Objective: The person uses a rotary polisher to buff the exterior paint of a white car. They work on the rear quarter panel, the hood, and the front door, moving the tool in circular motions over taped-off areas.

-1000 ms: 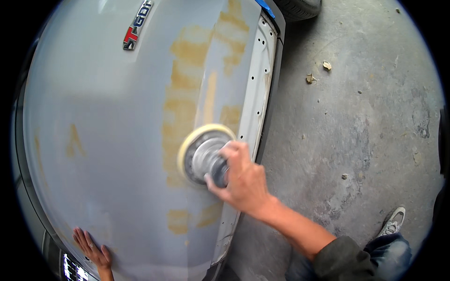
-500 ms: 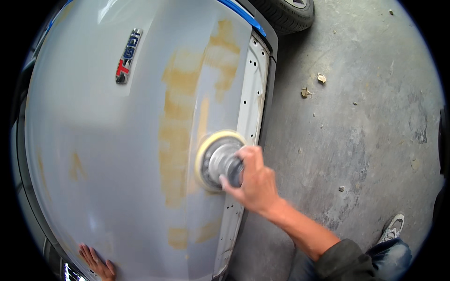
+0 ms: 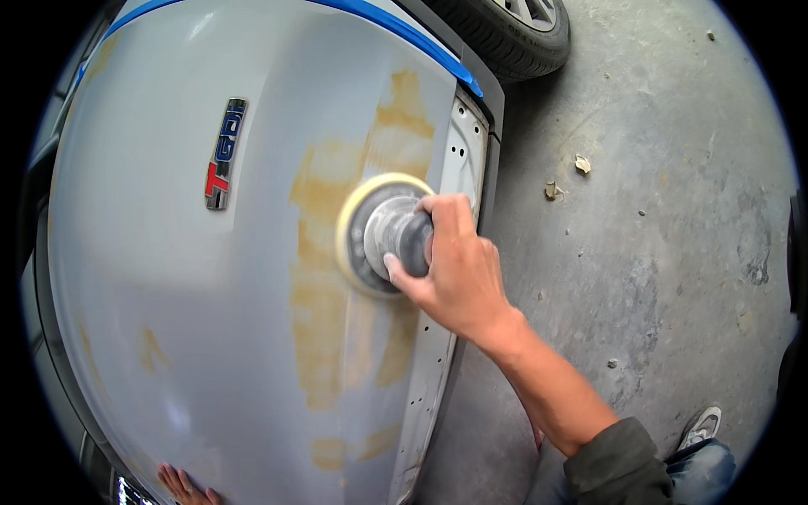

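My right hand (image 3: pixel 454 265) grips a round sander (image 3: pixel 383 234) with a grey dusty body and a yellow pad. The pad is pressed flat on a silver-grey car panel (image 3: pixel 177 320), over a patch of tan filler (image 3: pixel 328 278) that runs down the panel's right side. My left hand (image 3: pixel 187 486) rests flat on the panel's lower edge, fingers spread, only partly in view. A small red, blue and chrome badge (image 3: pixel 224 154) sits on the panel's upper left.
Blue masking tape (image 3: pixel 404 34) runs along the panel's upper edge. A car tyre (image 3: pixel 505 29) stands at the top. Grey concrete floor (image 3: pixel 656 252) with small debris lies to the right. My shoe (image 3: pixel 703 425) is at the lower right.
The sander and my right hand have moved up the filler patch toward the panel's upper right. My left hand stays on the lower edge.
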The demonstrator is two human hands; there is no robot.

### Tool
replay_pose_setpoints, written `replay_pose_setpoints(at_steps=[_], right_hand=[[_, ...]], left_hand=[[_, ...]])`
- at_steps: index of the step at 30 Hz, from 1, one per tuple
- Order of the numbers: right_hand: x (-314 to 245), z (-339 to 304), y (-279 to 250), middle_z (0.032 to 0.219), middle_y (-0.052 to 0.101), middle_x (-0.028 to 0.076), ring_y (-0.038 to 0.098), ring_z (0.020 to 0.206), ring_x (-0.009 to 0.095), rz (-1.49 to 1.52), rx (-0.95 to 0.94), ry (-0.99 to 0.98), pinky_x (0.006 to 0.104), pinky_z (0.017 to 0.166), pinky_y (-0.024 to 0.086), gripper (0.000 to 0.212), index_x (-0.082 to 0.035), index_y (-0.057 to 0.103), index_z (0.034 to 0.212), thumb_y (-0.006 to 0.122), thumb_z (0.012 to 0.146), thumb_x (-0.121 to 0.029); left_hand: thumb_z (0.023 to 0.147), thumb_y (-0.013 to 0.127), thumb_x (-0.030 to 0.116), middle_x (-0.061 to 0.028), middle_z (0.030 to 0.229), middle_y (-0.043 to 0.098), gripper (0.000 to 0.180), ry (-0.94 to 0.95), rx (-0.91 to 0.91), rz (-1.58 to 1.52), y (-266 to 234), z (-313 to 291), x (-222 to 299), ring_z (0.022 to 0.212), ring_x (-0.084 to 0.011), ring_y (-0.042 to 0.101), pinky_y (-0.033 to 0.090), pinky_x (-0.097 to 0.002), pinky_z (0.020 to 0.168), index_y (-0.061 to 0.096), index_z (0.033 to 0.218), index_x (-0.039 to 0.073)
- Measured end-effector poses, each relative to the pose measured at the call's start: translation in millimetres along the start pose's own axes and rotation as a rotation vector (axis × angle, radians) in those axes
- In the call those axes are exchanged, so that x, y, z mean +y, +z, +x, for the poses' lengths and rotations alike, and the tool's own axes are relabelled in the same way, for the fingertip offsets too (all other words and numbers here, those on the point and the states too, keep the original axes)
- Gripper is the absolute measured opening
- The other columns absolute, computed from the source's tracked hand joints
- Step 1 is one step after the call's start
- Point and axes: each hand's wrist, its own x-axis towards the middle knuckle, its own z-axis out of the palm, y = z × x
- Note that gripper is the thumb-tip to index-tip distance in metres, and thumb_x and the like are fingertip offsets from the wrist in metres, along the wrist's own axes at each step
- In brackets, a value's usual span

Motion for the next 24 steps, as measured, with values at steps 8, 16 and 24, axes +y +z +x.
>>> replay_pose_setpoints(at_steps=[8, 16, 24], right_hand=[[11, 40, -20, 0.112, 0.053, 0.019, 0.068, 0.075, 0.037, -0.029, 0.018, 0.002, 0.0476, 0.067, 0.059, 0.055, -0.004, 0.048, 0.123, 0.079, 0.083, -0.027], [4, 61, -12, 0.116, 0.056, 0.022, 0.067, 0.091, 0.041, -0.001, 0.08, 0.075, 0.0499, 0.079, 0.056, 0.061, -0.002, 0.047, 0.127, 0.078, 0.084, -0.031], [-10, -17, 7, 0.114, 0.054, 0.017, 0.067, 0.074, 0.034, 0.0, -0.038, 0.045, 0.0442, 0.065, 0.057, 0.061, -0.003, 0.048, 0.123, 0.083, 0.08, -0.028]], left_hand=[[0.101, 0.05, 0.05, -0.0227, 0.159, 0.039, 0.071, 0.003, -0.03, 0.003, 1, -1, 1, 0.147, -0.048, 0.034, 0.027, -0.0681, 0.118, 0.037, 0.157, 0.008], [0.102, 0.037, 0.043, -0.0228, 0.165, 0.031, 0.07, 0.071, 0.022, 0.032, -7, 31, 10, 0.153, -0.0465, 0.026, 0.017, -0.0629, 0.124, 0.03, 0.161, 0.006], [0.101, 0.039, 0.04, -0.0258, 0.163, 0.033, 0.069, 0.07, 0.03, 0.038, -10, 36, 21, 0.151, -0.0486, 0.029, 0.019, -0.064, 0.123, 0.032, 0.16, 0.005]])
